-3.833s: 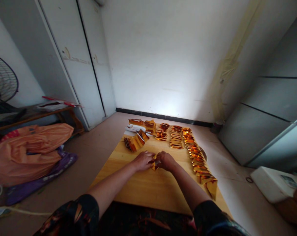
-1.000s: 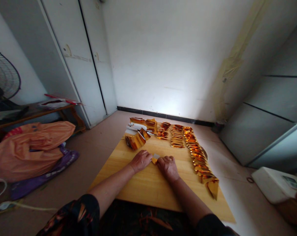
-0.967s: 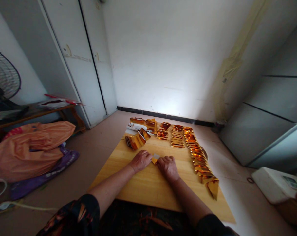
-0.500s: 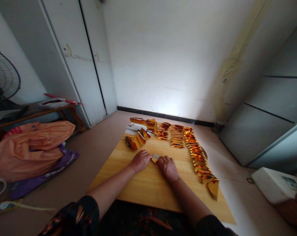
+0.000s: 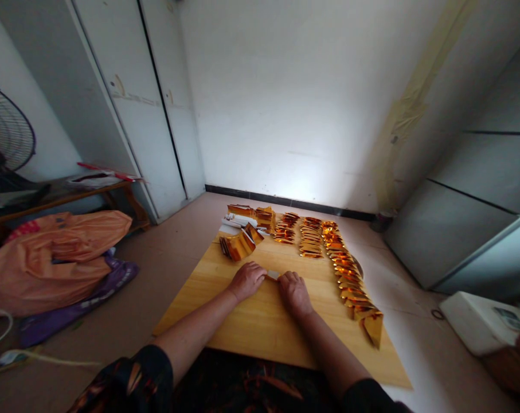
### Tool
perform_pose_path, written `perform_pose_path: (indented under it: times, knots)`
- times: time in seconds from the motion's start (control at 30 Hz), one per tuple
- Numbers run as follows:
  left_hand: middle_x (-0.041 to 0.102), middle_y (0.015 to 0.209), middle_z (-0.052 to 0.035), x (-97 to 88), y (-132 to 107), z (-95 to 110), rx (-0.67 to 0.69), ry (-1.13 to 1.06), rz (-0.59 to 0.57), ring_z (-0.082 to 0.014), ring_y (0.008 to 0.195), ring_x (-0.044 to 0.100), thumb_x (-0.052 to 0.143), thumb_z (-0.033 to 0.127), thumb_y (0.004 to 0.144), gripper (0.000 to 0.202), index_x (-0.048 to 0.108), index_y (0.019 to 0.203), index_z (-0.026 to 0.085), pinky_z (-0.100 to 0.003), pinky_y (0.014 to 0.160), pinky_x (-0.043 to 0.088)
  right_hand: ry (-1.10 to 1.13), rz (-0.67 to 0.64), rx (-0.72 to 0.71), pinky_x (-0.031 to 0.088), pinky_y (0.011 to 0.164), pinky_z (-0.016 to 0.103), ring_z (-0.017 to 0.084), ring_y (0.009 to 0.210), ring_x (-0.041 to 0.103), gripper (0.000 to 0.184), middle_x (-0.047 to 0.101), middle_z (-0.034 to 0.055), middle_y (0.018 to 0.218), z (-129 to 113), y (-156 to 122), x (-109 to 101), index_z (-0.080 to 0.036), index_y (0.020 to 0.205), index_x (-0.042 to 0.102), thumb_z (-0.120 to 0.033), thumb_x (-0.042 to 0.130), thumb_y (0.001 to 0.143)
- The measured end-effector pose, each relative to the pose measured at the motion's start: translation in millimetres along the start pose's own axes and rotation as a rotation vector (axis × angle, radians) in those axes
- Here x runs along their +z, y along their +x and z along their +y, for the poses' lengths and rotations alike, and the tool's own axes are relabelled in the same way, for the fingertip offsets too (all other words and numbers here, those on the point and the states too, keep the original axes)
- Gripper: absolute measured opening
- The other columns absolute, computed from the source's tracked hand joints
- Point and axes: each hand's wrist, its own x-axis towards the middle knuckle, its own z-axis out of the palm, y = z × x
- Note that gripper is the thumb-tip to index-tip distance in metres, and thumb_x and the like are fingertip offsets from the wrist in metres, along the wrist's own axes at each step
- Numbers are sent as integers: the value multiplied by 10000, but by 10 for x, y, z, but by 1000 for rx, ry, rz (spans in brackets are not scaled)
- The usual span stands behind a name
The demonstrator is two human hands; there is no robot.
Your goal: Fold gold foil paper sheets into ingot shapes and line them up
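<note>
Midway across the wooden table (image 5: 242, 330), the left hand (image 5: 247, 280) at nine o'clock and right hand (image 5: 294, 292) at three pinch opposite ends of a small slip (image 5: 273, 275), seemingly to steady it; grey face showing, its long axis runs roughly nine to three. Gold pieces (image 5: 346, 274) overlap toward three o'clock, presumably saving room.

White wall (image 5: 294, 103) brightest low down, black skirting (image 5: 302, 205), pinkish floor (image 5: 169, 246), pale cupboard (image 5: 133, 137) at left, fan (image 5: 8, 129) beyond it, yellowish tape (image 5: 408, 115) at right
</note>
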Motion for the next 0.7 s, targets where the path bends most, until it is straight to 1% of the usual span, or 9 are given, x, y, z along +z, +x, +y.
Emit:
perform_pose_path:
  times: [0.17, 0.27, 0.37, 0.5, 0.7]
  knots:
    - [690, 875, -28, 70, 60, -32, -129, -75, -6, -158, 858, 602, 540, 93, 808, 170, 652, 889, 191, -275, 802, 459, -28, -97, 74, 374, 713, 254, 162, 890, 589, 220, 633, 72, 964, -5, 97, -33, -184, 976, 598, -190, 378, 959]
    - [694, 898, -26, 98, 92, -17, -188, -100, -11, -161, 877, 606, 533, 90, 805, 177, 646, 895, 193, -275, 817, 452, -33, -108, 127, 376, 683, 250, 162, 870, 613, 204, 645, 69, 948, -26, 132, -46, -185, 988, 576, -160, 377, 950]
    - [693, 882, -13, 94, 122, 22, -258, -110, -17, -157, 853, 609, 534, 77, 790, 181, 627, 889, 197, -266, 793, 439, -19, -85, 178, 371, 670, 248, 163, 865, 627, 182, 660, 63, 923, -51, 144, -37, -190, 990, 549, -166, 372, 954]
    - [667, 794, 0, 74, 150, 77, -357, -82, -5, -148, 772, 600, 539, 85, 774, 166, 601, 881, 196, -254, 725, 413, 0, -27, 229, 356, 650, 244, 161, 828, 636, 152, 673, 61, 890, -77, 148, 8, -186, 974, 523, -186, 372, 957]
    - [643, 757, 13, 61, 158, 149, -423, -45, 0, -144, 756, 577, 532, 135, 796, 83, 583, 783, 199, -251, 699, 366, -21, 52, 254, 333, 633, 249, 166, 777, 632, 134, 664, 62, 808, -102, 141, 84, -177, 928, 507, -183, 375, 956]
